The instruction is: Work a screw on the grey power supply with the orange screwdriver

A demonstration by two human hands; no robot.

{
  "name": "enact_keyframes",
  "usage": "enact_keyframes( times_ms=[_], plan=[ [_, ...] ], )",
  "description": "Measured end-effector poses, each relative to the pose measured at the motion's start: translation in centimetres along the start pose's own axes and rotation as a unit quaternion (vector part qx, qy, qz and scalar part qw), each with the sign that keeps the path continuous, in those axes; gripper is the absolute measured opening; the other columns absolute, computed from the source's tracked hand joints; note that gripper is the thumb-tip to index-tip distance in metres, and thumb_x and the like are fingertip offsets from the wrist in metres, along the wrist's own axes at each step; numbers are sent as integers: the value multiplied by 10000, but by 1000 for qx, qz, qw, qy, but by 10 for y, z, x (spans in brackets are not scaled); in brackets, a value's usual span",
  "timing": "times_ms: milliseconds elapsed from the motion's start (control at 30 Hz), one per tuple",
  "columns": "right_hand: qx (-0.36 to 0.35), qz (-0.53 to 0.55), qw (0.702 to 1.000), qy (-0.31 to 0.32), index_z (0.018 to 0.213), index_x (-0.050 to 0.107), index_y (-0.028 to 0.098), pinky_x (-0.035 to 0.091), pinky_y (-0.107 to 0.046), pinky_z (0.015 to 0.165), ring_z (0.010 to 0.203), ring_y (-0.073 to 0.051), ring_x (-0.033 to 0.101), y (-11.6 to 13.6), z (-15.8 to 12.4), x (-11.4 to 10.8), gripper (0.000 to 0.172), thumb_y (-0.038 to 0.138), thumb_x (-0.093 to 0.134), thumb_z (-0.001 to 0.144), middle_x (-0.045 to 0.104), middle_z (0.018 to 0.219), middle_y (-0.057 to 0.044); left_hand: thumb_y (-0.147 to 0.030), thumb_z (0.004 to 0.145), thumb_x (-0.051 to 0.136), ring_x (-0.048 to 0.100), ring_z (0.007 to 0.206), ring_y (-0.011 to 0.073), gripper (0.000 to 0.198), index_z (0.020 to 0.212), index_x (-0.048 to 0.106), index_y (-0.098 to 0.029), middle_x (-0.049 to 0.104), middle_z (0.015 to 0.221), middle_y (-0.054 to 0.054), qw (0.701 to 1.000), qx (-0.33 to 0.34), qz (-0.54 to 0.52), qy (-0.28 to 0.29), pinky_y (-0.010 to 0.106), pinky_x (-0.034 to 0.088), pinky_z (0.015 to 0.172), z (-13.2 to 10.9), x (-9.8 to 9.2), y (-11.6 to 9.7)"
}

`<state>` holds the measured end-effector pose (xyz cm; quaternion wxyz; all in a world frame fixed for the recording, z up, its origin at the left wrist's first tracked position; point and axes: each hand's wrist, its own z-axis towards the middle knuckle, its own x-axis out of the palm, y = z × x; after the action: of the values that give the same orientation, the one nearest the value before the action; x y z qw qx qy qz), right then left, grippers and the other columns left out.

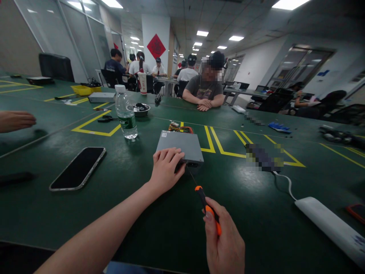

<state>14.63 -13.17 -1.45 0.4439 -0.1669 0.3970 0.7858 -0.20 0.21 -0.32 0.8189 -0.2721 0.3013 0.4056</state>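
A grey metal computer power supply lies flat on the green table, its bundle of coloured cables at the far side. My left hand grips its near left edge, fingers over the top and thumb down at the front face. An orange-and-black screwdriver is pinched in my right hand. Its thin shaft slants up and away to the front face of the power supply, close to my left thumb. Whether the tip sits in a screw is too small to tell.
Left of the power supply are a water bottle, a metal bowl and a phone. A white power strip with a cable lies at right. Another person's hand shows at far left; a person sits opposite.
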Motion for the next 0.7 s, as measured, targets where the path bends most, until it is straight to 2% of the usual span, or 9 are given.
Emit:
enact_keyframes(
  times_ms=[167, 367, 500, 567, 700],
  plan=[
    [8, -1, 1000, -10, 1097, 522, 186, 483, -261, 577, 650, -148, 623, 2, 0, 1, 331, 392, 297, 970, 633, 856, -57, -303, 826, 511, 472, 1109, 226, 217, 1034, 540, -247, 594, 1161, 27, 1000, 1, 2, -2, 415, 292, 891, 0, 1, 0],
    [-42, -29, 999, -15, 1094, 515, 172, 501, -246, 571, 661, -148, 627, -1, 4, 0, 288, 335, 318, 964, 633, 848, -64, -304, 828, 511, 469, 1115, 223, 223, 1042, 535, -247, 591, 1167, 26, 1000, 3, 1, -1, 415, 292, 889, -1, 2, 0],
    [-78, -84, 993, 19, 1150, 498, 146, 533, -320, 605, 798, -217, 622, 6, -3, 6, 336, 368, 366, 935, 588, 980, -136, -299, 830, 503, 481, 1105, 228, 217, 1038, 538, -250, 598, 1159, 33, 1000, 2, 2, -5, 423, 296, 887, -1, 1, -1],
    [-93, -106, 990, 25, 1200, 474, 113, 545, -342, 635, 883, -248, 609, 11, -9, 11, 356, 319, 380, 925, 547, 1054, -179, -291, 830, 498, 482, 1113, 230, 229, 1052, 537, -251, 595, 1167, 36, 1000, 4, 4, -4, 426, 300, 896, -1, 1, -1],
    [-134, -122, 983, 13, 1170, 521, 161, 543, -324, 684, 906, -227, 611, 15, -14, 15, 295, 208, 364, 925, 550, 1094, -150, -229, 817, 491, 452, 1175, 225, 294, 1110, 519, -237, 555, 1234, 51, 999, 26, 18, 13, 435, 278, 970, -3, -2, -1]
  ],
)
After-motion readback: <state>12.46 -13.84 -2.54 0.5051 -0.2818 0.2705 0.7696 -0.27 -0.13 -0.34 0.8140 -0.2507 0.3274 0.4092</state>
